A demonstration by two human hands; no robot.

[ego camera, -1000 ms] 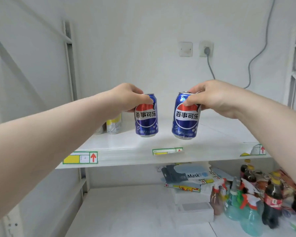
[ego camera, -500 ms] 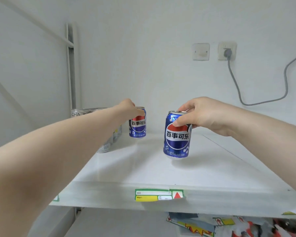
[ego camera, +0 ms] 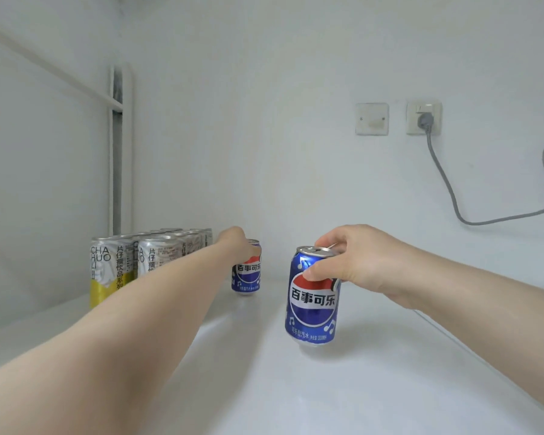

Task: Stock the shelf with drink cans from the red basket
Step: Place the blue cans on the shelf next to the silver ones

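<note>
While the right hand [ego camera: 358, 262] pinches the top of a blue cylindrical metal drink can [ego camera: 313, 306], thumb on the label and fingers curled over the rim, that can stands upright, long axis vertical, label towards the camera, base at the white shelf [ego camera: 327, 387]; whether it touches I cannot tell. Farther back, the left hand [ego camera: 236, 246] grips the top of a second blue drink can [ego camera: 247, 274], also upright, its fingers mostly hidden. Just left of it, rows of silver-and-yellow cans [ego camera: 113, 271] fill that side. Beyond, a grey cable [ego camera: 453, 196] hangs from a wall socket [ego camera: 424, 118].
</note>
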